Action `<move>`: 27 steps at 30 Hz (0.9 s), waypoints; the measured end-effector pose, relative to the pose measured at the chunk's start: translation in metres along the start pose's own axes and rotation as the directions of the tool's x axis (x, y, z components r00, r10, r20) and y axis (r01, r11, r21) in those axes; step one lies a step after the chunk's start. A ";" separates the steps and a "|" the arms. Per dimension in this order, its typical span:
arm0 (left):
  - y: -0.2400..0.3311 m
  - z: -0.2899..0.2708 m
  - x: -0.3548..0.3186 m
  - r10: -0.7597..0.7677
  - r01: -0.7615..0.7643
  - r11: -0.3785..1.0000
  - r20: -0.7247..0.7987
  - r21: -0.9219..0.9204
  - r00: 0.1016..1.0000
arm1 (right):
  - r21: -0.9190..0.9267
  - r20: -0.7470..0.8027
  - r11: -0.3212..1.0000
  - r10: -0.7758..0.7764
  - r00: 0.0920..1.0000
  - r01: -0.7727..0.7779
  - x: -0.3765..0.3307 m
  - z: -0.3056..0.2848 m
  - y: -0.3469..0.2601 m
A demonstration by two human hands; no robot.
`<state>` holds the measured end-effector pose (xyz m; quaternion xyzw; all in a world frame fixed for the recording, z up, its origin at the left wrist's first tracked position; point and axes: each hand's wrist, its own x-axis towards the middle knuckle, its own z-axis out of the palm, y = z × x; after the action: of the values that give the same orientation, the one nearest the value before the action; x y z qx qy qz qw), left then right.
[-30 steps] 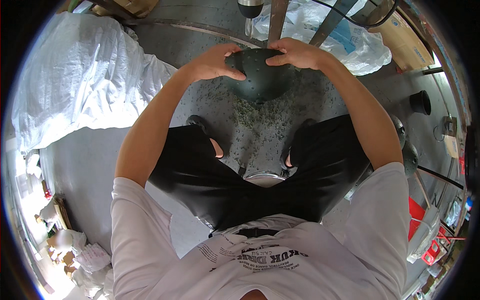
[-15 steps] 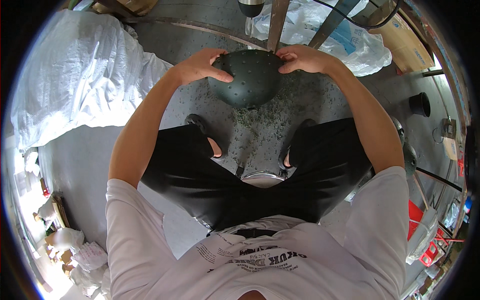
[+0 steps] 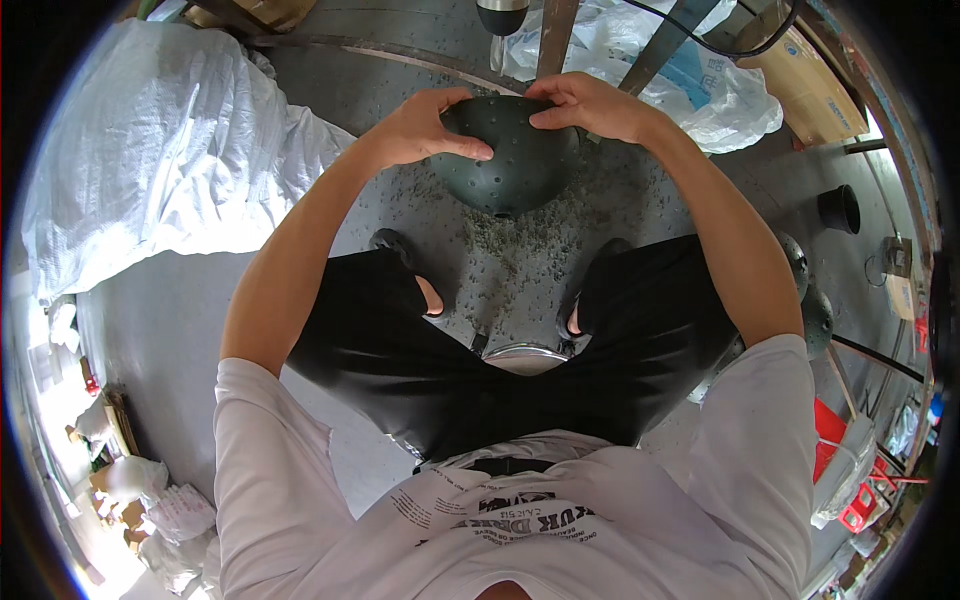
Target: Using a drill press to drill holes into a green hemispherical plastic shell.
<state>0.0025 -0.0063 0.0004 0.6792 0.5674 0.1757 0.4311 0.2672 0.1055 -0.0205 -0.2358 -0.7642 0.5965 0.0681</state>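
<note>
White sack [image 3: 170, 160]: creased and bulky, spread over the floor [image 3: 180, 330] on the left side.
Left hand [image 3: 422, 130]: wraps the left side of the green bowl [image 3: 510, 175], fingers toward the far edge, thumb laid along the near face.
Drill [image 3: 502, 18]: black and silver, its bit [image 3: 498, 55] pointing at the bowl's far edge from between the two hands; whether they touch, I cannot tell.
Green bowl: held between both hands, out ahead of the body, round side toward the person and dotted with small marks; as seen, its longer axis runs left to right, hand to hand.
Crumbs [image 3: 510, 240]: dark green, scattered on the floor below the bowl.
Right hand [image 3: 598, 106]: grips the far right edge, thumb higher on the bowl than the left thumb; neither hand is clearly nearer the drill.
Plastic bag [image 3: 740, 110]: crumpled, beyond the right hand.
Black pot [image 3: 840, 208]: farther right, well apart from the bowl.
</note>
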 end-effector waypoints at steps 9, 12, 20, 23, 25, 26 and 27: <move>-0.032 -0.004 -0.003 -0.023 0.018 0.986 -0.034 -0.163 0.999 | 0.080 0.034 0.996 0.025 0.999 -0.028 -0.011 -0.011 0.011; -0.022 -0.005 -0.003 0.009 -0.012 0.997 -0.045 -0.077 0.999 | -0.067 0.078 0.994 0.092 0.993 -0.086 -0.008 -0.010 -0.002; -0.007 -0.002 0.004 0.013 -0.017 0.999 -0.072 -0.049 0.997 | 0.125 0.039 0.989 0.079 0.996 -0.084 -0.005 -0.009 0.001; -0.007 -0.005 0.002 0.060 -0.076 0.990 -0.138 -0.116 0.989 | 0.262 0.013 0.959 0.110 0.994 -0.110 -0.009 -0.006 -0.009; -0.002 -0.006 0.008 0.040 -0.059 0.981 -0.105 -0.182 0.994 | 0.266 -0.008 0.960 0.099 0.995 -0.093 -0.006 -0.013 0.003; 0.001 -0.005 0.010 0.046 -0.064 0.981 -0.101 -0.185 0.994 | 0.270 -0.026 0.960 0.084 0.996 -0.074 -0.007 -0.017 0.009; -0.003 -0.008 0.009 0.061 -0.082 0.978 -0.118 -0.191 0.991 | 0.271 -0.020 0.960 0.082 0.996 -0.074 -0.006 -0.015 0.002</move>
<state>-0.0026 0.0048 0.0004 0.6428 0.5456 0.2835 0.4568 0.2787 0.1160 -0.0173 -0.2634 -0.6648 0.6935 0.0879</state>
